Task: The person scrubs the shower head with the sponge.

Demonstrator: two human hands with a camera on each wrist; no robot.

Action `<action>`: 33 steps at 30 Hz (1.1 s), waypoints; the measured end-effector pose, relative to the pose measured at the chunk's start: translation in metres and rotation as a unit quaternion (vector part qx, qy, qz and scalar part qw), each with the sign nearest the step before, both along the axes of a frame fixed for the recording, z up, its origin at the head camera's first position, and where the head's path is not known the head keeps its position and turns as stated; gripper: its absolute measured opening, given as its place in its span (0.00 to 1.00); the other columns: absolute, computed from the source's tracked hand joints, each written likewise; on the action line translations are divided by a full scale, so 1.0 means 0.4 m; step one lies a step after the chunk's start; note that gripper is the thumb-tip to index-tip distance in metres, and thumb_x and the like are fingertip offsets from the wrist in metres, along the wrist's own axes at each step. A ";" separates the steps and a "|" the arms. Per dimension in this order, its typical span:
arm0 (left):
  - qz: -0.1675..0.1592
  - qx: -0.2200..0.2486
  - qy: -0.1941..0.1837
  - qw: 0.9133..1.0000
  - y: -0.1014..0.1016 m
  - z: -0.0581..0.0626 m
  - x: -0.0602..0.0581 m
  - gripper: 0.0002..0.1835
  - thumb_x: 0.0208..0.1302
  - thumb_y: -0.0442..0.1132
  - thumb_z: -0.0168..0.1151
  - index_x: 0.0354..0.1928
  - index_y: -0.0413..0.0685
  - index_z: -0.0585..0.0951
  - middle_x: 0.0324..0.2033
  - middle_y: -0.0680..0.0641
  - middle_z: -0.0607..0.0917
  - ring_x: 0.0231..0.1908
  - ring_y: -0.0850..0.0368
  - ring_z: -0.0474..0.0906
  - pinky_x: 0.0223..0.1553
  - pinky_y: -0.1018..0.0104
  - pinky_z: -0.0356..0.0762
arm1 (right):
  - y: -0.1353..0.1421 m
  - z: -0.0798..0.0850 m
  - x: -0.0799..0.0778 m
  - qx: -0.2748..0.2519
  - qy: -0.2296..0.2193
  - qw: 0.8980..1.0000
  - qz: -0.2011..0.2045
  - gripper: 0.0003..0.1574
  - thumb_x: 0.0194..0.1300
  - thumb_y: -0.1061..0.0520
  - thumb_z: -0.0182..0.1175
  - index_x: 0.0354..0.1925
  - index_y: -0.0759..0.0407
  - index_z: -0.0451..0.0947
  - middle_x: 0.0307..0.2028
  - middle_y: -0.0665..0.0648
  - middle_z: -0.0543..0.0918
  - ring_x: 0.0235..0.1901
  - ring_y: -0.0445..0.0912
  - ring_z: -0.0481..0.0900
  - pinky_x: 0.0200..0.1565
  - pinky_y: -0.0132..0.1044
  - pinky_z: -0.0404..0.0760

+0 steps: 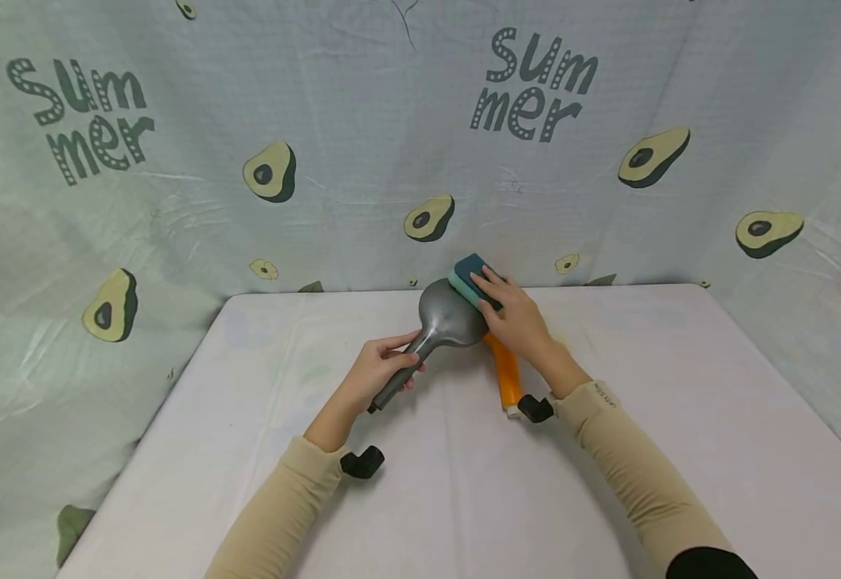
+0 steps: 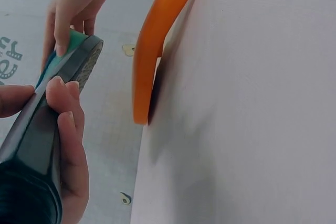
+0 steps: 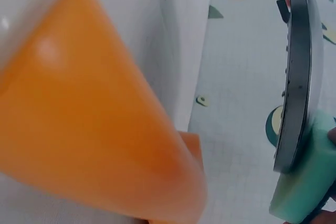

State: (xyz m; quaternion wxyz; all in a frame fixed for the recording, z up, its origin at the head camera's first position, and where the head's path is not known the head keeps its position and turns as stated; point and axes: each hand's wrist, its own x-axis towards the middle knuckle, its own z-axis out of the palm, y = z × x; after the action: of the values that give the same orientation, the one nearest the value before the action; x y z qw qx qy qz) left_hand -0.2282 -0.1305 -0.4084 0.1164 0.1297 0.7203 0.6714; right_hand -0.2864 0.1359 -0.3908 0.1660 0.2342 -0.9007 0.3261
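Beige sleeves [image 1: 276,515] extend over a white worktop [image 1: 420,490], both hands occupied. The left hand [image 1: 384,370] grasps the handle of a grey, round-headed shower head [image 1: 451,318], held aloft. A curved, glossy orange object [image 1: 507,374] with a whitish end lies below. Beyond, the right hand [image 1: 523,318] grips a green-and-dark-blue block sponge [image 1: 468,279] against the shower head's back. Behind hangs an avocado-printed pale backdrop [image 1: 348,121].

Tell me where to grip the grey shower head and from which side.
Likely best by the slim handle, coming from the near left: it slants out that way, and the left hand holds it there. The broad, round head suits less, since the sponge rests against its smooth back.
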 end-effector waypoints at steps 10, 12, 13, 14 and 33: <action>-0.006 -0.020 0.023 1.000 0.015 -0.011 -0.014 0.27 0.74 0.31 0.58 0.73 0.37 0.70 0.40 0.29 0.87 0.22 0.60 0.79 0.29 0.69 0.80 | -0.047 -0.010 0.032 0.047 0.082 0.994 0.060 0.30 0.73 0.61 0.59 0.70 0.62 0.72 0.72 0.68 0.67 0.71 0.72 0.60 0.69 0.65 0.61; -0.006 -0.029 0.028 0.999 0.018 -0.012 -0.012 0.27 0.74 0.31 0.58 0.73 0.36 0.69 0.40 0.29 0.87 0.22 0.60 0.79 0.29 0.69 0.80 | -0.061 -0.014 0.042 0.064 0.110 0.988 0.089 0.29 0.72 0.61 0.61 0.69 0.62 0.74 0.71 0.68 0.69 0.71 0.70 0.61 0.69 0.63 0.62; -0.005 -0.033 0.030 0.999 0.020 -0.012 -0.010 0.27 0.74 0.31 0.58 0.73 0.36 0.69 0.40 0.30 0.87 0.23 0.60 0.79 0.29 0.69 0.80 | -0.066 -0.016 0.047 0.071 0.122 0.985 0.104 0.28 0.71 0.61 0.62 0.68 0.62 0.75 0.70 0.68 0.70 0.71 0.70 0.62 0.68 0.63 0.63; -0.006 -0.036 0.032 0.999 0.021 -0.013 -0.010 0.27 0.74 0.31 0.58 0.73 0.36 0.69 0.41 0.30 0.87 0.23 0.60 0.79 0.29 0.69 0.79 | -0.071 -0.016 0.052 0.076 0.131 0.981 0.119 0.28 0.71 0.62 0.63 0.68 0.62 0.76 0.70 0.67 0.70 0.71 0.70 0.62 0.68 0.63 0.63; -0.003 -0.041 0.042 0.998 0.031 -0.005 -0.003 0.27 0.73 0.30 0.59 0.72 0.36 0.70 0.40 0.27 0.86 0.21 0.59 0.79 0.29 0.68 0.79 | -0.029 -0.010 0.021 -0.051 0.008 0.998 0.031 0.30 0.76 0.60 0.58 0.73 0.60 0.70 0.75 0.65 0.63 0.74 0.70 0.55 0.69 0.67 0.59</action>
State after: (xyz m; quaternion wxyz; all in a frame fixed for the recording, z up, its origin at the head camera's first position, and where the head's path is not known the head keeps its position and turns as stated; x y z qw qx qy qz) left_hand -0.2294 -0.1181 -0.4102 0.0931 0.1550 0.7511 0.6350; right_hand -0.2780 0.1244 -0.3950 0.1747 0.2554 -0.8740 0.3747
